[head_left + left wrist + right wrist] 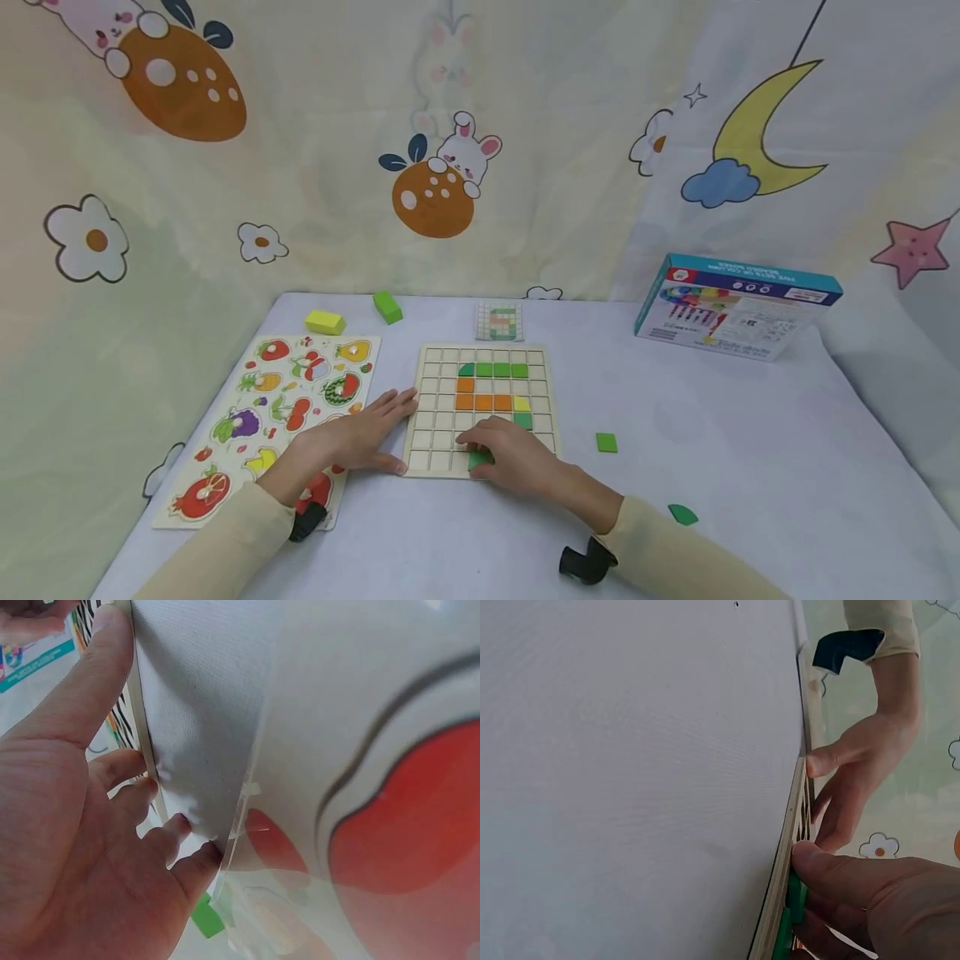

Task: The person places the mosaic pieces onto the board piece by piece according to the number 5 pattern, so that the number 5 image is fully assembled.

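Observation:
A square wooden grid board (442, 471) lies on the white table, with green, orange and yellow tiles set in its upper and right-hand cells. My left hand (356, 437) rests along the board's left edge, thumb at the near corner and fingers stretched away from me. In the left wrist view, that thumb (101, 656) presses the board's edge. My right hand (517, 454) pinches a green tile (480, 459) low over the bottom rows of the grid. From the right wrist, the green tile (797, 896) shows between thumb and fingers, close to the board's rim.
A fruit picture board (247, 350) lies left, partly under my left forearm. Behind it are a yellow block (325, 322) and a green block (387, 307). A pattern card (498, 322) lies beyond the grid. To the right are a green square (607, 442), a green leaf-shaped tile (682, 514) and a box (738, 308).

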`<act>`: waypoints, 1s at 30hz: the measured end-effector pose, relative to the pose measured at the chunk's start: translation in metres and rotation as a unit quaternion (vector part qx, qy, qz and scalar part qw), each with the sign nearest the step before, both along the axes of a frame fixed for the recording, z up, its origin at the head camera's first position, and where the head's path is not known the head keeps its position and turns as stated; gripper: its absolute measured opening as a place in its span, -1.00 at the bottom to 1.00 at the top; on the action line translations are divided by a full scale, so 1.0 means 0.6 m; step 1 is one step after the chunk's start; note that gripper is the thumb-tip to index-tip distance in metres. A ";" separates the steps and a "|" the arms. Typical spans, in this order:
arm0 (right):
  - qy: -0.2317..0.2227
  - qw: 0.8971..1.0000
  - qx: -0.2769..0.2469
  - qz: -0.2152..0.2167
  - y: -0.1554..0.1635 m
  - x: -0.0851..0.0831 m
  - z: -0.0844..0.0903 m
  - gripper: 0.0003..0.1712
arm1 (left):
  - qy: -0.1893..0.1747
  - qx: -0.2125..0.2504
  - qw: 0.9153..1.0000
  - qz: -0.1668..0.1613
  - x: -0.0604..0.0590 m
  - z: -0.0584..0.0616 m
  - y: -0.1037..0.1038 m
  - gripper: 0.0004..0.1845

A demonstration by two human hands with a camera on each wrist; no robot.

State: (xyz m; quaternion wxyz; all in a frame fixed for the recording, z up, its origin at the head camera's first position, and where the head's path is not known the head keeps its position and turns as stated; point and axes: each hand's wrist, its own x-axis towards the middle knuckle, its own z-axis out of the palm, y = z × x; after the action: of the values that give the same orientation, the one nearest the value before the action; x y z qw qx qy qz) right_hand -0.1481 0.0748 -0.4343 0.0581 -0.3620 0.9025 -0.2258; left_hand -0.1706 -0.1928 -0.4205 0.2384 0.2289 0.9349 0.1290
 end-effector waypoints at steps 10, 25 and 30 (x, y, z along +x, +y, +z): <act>-0.041 0.999 -0.027 -0.012 0.013 -0.008 -0.006 -0.52 | 0.000 -0.009 1.000 0.001 -0.002 0.001 0.002 0.03; -0.042 0.998 -0.048 -0.026 0.057 -0.012 0.009 -0.53 | -0.004 -0.008 1.000 0.005 -0.001 0.002 0.005 0.03; -0.034 0.995 -0.059 -0.073 0.146 -0.009 0.029 -0.51 | -0.004 -0.012 1.000 0.006 -0.001 0.001 0.004 0.04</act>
State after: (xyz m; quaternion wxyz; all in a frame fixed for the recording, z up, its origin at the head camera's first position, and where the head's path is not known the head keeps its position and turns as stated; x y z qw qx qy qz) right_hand -0.1534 0.1622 -0.4170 0.0503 -0.2897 0.9094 -0.2943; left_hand -0.1711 -0.1903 -0.4199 0.2437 0.2195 0.9370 0.1202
